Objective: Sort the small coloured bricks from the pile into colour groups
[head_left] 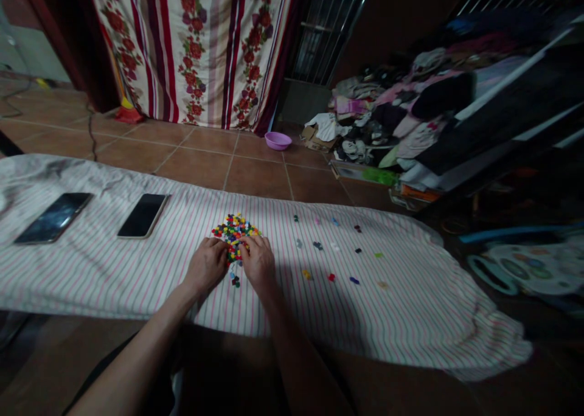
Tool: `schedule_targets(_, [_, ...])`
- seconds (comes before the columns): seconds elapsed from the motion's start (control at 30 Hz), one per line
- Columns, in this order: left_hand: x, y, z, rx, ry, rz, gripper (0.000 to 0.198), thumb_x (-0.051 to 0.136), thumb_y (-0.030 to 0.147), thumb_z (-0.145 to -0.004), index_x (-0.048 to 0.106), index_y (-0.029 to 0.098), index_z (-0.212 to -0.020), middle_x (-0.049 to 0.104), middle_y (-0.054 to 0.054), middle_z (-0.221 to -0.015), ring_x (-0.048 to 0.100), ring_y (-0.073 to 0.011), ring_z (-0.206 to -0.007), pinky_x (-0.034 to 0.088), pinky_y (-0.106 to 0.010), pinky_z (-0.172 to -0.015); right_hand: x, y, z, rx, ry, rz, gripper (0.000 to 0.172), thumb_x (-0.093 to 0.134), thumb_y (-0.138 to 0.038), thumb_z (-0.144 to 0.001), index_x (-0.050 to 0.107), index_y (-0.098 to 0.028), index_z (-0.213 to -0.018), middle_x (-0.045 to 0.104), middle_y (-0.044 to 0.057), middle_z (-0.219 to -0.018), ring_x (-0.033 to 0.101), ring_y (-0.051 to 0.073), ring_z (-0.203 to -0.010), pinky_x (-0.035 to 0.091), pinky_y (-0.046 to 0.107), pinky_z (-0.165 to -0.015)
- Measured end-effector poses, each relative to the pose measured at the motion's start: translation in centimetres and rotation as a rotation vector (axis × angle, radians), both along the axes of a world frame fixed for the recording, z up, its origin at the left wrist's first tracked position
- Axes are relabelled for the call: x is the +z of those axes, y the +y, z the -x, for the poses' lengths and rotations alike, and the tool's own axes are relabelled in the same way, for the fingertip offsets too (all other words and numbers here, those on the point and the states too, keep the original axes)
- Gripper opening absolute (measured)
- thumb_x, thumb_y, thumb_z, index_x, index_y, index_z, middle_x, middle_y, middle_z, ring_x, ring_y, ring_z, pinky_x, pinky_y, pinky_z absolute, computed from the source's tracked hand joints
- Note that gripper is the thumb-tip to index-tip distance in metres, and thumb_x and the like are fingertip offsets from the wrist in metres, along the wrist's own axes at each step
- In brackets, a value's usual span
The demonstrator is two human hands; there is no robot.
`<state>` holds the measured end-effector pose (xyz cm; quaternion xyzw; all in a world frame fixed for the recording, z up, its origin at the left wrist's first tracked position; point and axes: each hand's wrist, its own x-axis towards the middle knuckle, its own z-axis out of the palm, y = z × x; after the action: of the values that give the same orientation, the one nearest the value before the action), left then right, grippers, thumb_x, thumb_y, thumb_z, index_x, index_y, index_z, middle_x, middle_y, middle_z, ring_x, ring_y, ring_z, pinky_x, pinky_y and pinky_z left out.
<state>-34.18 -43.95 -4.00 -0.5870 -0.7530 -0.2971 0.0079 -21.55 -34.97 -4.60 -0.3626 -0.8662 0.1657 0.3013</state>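
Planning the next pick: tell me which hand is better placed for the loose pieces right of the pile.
Right, likely. The right hand sits right of the pile, nearest the loose pieces; the left hand must cross it.

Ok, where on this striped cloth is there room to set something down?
Bare striped cloth lies right of the scattered pieces, along the near edge below the left phone, and between the right phone and the pile of coloured pieces. Crowded at that pile, where left hand and right hand meet.

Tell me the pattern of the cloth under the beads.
The cloth is white with thin pink and green stripes; the head view shows it.
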Motion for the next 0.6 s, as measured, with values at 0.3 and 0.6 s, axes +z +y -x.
schedule_targets(0.3, [0.4, 0.6, 0.7, 0.022, -0.031, -0.002, 0.031, 0.037, 0.025, -0.089, 0.067, 0.020, -0.087, 0.064, -0.009, -0.091, 0.057, -0.0248, -0.089, 0.050, -0.041, -0.082, 0.0, -0.3, -0.9, -0.002, 0.173, -0.049, 0.017, 0.046, -0.014, -0.086, 0.061, -0.020, -0.091, 0.065, 0.005, -0.086, 0.057, 0.018, -0.084, 0.045, 0.030, -0.082])
schedule_targets(0.6, [0.0, 1.6, 1.2, 0.004, 0.056, -0.181, 0.032, 0.037, 0.026, -0.089, 0.064, 0.017, -0.102, 0.061, -0.014, -0.115, 0.046, -0.0312, -0.118, 0.039, -0.054, -0.104, 1.0, -1.0, -5.1, -0.051, 0.187, 0.051, 0.025, 0.044, -0.019, -0.084, 0.065, -0.019, -0.098, 0.063, 0.004, -0.084, 0.058, 0.015, -0.071, 0.047, 0.026, -0.070])
